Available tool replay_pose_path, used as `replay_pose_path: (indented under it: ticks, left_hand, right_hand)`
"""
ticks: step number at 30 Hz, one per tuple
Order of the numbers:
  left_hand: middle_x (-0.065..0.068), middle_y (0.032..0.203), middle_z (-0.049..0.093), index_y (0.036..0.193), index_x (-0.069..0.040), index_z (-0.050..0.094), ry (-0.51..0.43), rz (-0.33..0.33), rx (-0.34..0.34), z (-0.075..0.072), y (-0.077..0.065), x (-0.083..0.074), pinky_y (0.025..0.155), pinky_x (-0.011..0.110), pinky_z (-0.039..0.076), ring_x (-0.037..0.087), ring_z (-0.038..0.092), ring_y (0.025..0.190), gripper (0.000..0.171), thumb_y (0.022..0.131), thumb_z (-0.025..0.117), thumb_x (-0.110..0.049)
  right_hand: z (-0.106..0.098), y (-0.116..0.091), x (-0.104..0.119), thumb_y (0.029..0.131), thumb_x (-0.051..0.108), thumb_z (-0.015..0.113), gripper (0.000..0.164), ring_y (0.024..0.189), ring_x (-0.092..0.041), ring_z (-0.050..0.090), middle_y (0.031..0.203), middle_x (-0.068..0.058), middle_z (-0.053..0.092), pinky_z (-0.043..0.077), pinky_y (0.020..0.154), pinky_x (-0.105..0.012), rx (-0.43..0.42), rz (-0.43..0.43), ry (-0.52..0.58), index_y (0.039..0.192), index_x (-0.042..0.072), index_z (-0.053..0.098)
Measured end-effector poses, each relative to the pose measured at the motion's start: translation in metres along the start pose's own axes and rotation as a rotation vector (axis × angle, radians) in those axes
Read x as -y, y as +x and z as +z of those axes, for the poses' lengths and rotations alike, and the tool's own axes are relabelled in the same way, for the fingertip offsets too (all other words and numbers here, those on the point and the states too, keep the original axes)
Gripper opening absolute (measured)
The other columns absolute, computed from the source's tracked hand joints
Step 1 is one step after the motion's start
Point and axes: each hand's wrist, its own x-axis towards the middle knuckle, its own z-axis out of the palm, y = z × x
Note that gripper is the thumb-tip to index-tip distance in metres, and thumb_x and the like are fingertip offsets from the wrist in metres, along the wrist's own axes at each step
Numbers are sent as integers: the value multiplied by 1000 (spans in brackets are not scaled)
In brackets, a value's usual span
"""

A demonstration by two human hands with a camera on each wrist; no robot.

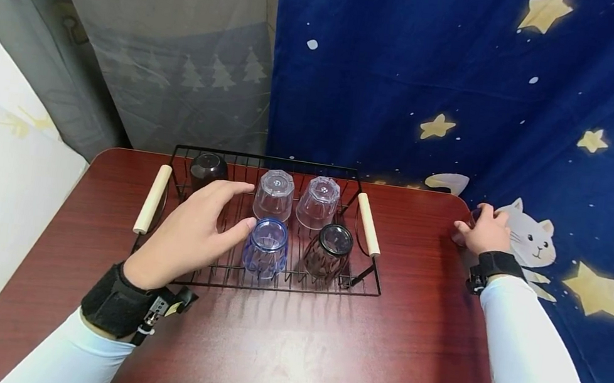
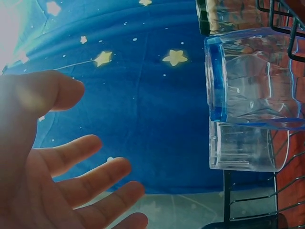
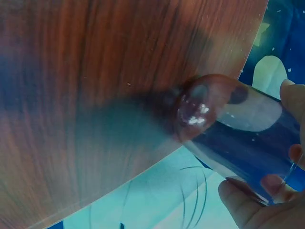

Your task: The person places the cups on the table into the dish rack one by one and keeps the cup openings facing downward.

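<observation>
My left hand (image 1: 191, 229) hovers over the left part of a black wire rack (image 1: 273, 290), thumb and fingers spread apart with nothing between them. Its thumb tip appears close to an upside-down blue glass (image 1: 266, 250); in the left wrist view the palm is apart from the glasses. Far to the right, my right hand (image 1: 487, 231) grips a clear glass (image 3: 228, 129) near its rim, at the table's back right corner. In the right wrist view the glass's base meets the wooden tabletop, with thumb and fingers on opposite sides.
Inside the rack, two clear glasses (image 1: 274, 195) stand at the back, a dark glass (image 1: 208, 171) at back left and a smoky glass (image 1: 328, 251) at front right. Wooden handles (image 1: 152, 199) rise at both ends. A blue starry curtain (image 1: 381, 86) hangs behind the reddish-brown table (image 1: 288, 354).
</observation>
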Motion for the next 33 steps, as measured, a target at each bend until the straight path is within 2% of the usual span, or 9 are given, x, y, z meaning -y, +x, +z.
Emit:
replay_pose_path:
  ticks: [6,10,15,20,27,30,33]
  left_hand:
    - [6,146,50,147,-15,47,-16,-4,-7,0,3,-3,102,51,45,25,48,135,57,98,61,-39]
    - [6,146,50,147,-15,47,-29,-3,-11,2,4,-3,104,51,44,24,48,135,56,98,61,-37]
    - [6,146,50,148,-15,46,-30,-3,-24,2,4,-2,105,51,44,24,48,135,56,98,62,-37]
    - [7,146,50,147,-15,47,-29,6,-26,0,7,-4,106,51,43,24,48,135,55,98,61,-37]
    - [5,145,52,145,-14,50,-32,35,-40,-5,12,-6,106,50,43,22,48,135,54,97,64,-35]
    - [5,145,52,145,-14,51,-32,49,-43,-5,14,-6,106,50,43,22,48,135,56,95,67,-34]
    - [5,144,52,145,-14,50,-26,59,-45,-5,15,-6,106,48,44,22,48,135,58,94,69,-34]
  right_hand:
    - [-7,-15,3,96,46,60,75,107,-62,45,134,-41,28,40,89,-69,-52,-75,15,145,-3,32]
    - [-17,-23,21,96,43,63,73,112,-61,45,135,-41,30,39,92,-70,-117,-158,48,146,0,34]
    - [-30,-38,68,93,35,70,69,112,-57,48,137,-36,33,40,94,-69,-213,-310,134,145,2,39]
    - [-44,-64,119,92,34,72,66,113,-49,50,141,-29,33,42,94,-64,-257,-434,235,145,7,42]
    - [-53,-97,179,86,24,79,64,116,-36,55,139,-22,37,48,92,-50,-334,-636,338,140,11,47]
    - [-55,-112,201,84,17,81,64,115,-32,56,137,-20,39,51,96,-43,-341,-736,411,138,8,48]
    - [-56,-127,220,83,10,82,64,115,-30,56,138,-20,39,52,97,-34,-315,-833,498,137,4,48]
